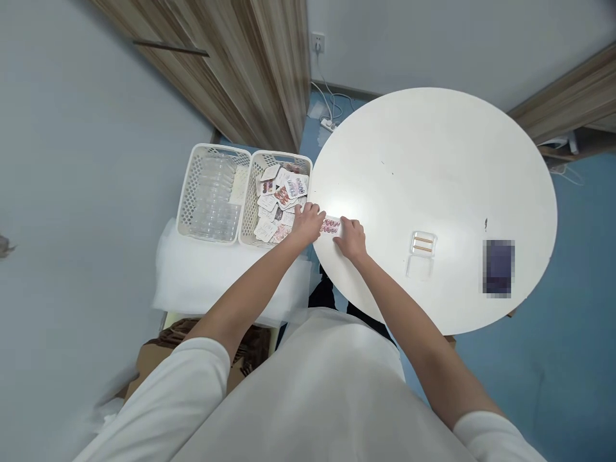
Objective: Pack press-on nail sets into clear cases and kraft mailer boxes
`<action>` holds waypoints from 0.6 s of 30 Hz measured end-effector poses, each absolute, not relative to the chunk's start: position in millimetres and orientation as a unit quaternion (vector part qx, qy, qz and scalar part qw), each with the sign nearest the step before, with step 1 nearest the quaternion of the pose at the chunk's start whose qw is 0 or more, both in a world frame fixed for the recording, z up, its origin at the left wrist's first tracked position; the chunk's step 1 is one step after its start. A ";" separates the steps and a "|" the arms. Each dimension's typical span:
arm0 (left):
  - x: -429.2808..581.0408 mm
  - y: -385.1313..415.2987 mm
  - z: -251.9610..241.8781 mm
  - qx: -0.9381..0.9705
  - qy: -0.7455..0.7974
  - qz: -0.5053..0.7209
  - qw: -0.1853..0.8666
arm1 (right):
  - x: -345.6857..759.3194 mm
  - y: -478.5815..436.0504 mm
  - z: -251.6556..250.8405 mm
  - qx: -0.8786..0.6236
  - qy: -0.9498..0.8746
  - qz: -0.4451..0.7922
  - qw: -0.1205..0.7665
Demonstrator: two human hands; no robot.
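Note:
A small card of press-on nails [330, 225], with two rows of reddish-pink nails, is at the left edge of the white round table. My left hand [308, 224] grips its left end, fingers bent, beside the basket rim. On the opposite end, my right hand [351, 238] pinches the card between thumb and fingers. Close to my left hand stands a white basket of nail cards [282, 194], heaped in several colours. Farther right on the table lies an open clear plastic case [421, 255] with two tan strips in its upper half.
A second white basket [185, 196] holds stacked clear plastic cases [214, 196]. White foam wrap [231, 273] lies under the baskets. A dark blurred rectangle [498, 268] is on the round table [433, 147]. A power strip [328, 124] with cables lies on the floor behind.

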State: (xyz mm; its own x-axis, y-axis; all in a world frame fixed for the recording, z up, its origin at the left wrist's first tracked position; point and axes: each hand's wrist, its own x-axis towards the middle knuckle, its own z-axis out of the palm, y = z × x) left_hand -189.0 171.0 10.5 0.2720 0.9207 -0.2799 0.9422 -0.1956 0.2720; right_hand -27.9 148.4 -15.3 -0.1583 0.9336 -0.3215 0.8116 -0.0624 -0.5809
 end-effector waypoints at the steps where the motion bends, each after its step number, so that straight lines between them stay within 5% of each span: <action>1: -189.3 171.2 9.9 0.774 0.601 -0.034 0.197 | -29.7 148.7 -17.6 -0.650 -0.676 0.336 0.083; 18: -174.2 145.3 22.5 0.759 0.602 0.000 0.250 | -11.2 130.8 -7.9 -0.612 -0.672 0.392 0.146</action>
State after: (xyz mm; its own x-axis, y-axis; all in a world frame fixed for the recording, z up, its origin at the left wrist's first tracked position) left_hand -174.2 145.3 22.5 0.2754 0.9132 -0.3003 0.9131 -0.1508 0.3789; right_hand -11.2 130.8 -7.9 -0.2093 0.9361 -0.2826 0.7067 -0.0550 -0.7054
